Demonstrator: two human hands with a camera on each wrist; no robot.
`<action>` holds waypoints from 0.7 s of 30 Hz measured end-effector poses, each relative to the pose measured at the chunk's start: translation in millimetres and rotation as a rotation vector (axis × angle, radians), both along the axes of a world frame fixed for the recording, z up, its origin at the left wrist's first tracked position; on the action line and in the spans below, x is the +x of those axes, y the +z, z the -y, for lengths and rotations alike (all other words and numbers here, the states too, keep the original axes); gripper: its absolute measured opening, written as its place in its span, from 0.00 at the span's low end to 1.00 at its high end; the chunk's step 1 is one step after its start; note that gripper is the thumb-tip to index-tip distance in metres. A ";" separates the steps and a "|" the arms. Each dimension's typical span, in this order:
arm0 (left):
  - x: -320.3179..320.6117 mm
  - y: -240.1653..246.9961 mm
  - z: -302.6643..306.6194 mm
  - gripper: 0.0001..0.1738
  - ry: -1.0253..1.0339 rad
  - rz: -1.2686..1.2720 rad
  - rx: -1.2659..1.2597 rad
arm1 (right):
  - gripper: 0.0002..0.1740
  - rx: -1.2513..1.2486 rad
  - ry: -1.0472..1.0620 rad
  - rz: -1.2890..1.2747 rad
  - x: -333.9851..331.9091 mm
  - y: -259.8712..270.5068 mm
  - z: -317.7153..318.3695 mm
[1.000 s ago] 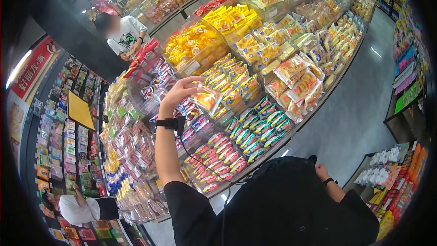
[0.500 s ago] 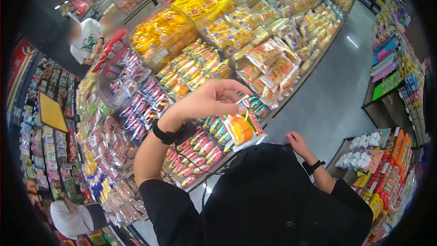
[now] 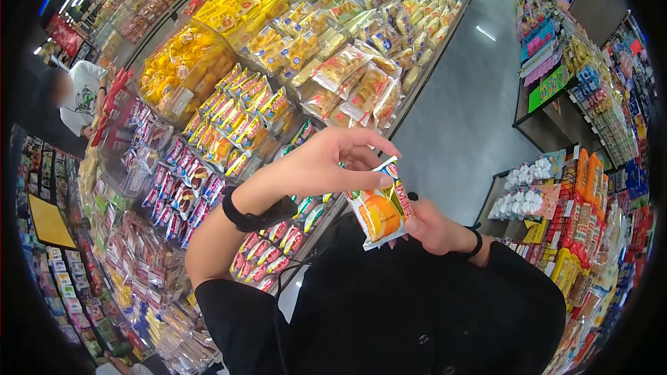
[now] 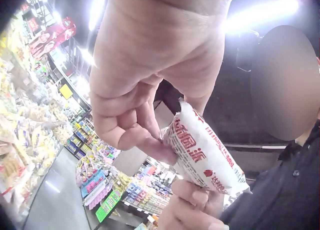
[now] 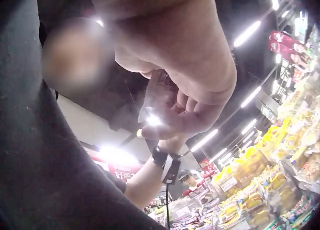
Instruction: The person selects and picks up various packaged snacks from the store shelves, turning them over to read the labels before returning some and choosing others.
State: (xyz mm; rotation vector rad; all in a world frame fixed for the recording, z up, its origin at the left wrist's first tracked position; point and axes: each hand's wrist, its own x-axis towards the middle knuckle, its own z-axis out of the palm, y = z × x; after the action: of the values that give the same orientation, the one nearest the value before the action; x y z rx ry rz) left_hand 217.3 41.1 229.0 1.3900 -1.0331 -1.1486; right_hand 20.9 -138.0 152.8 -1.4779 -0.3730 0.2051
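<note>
A small wrapped snack pie (image 3: 382, 217) is held up in front of the dark shirt, its face printed with a round orange pie. My left hand (image 3: 323, 161) pinches the wrapper's top edge between thumb and fingers. At its right side, my right hand (image 3: 439, 228) grips the lower edge with the thumb on the front. In the left wrist view the white back of the wrapper (image 4: 202, 150) shows red lettering, with the right fingers (image 4: 187, 196) curled at its lower end. The right wrist view shows the wrapper (image 5: 159, 92) dimly, partly hidden by the right hand (image 5: 187, 79).
A long display counter of packaged snacks stands on the left, with yellow-wrapped packs (image 3: 240, 107) and pink-and-green ones nearest. Grey aisle floor (image 3: 455, 90) runs to its right. Shelves with orange packs (image 3: 590, 180) stand at right. Another person (image 3: 83, 94) is at far left.
The left hand has brought the snack pie from over the counter toward the body. The right hand has come up from the side and taken hold of its edge. The view has turned rightward.
</note>
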 end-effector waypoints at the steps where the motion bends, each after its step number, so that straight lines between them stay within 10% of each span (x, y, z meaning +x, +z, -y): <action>1: -0.9 -0.2 -0.1 0.21 -0.006 -0.009 -0.002 | 0.28 0.015 0.004 0.005 -1.0 1.8 -2.0; 21: -7.1 10.9 -26.9 0.22 -0.013 -0.059 -0.028 | 0.21 -0.131 0.031 0.126 1.0 18.3 -14.6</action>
State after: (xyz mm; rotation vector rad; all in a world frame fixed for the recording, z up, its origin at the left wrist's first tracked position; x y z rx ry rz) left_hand 210.2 68.1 239.9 1.3215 -1.0135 -1.1734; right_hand 21.9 -123.4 171.1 -1.6191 -0.4926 0.1638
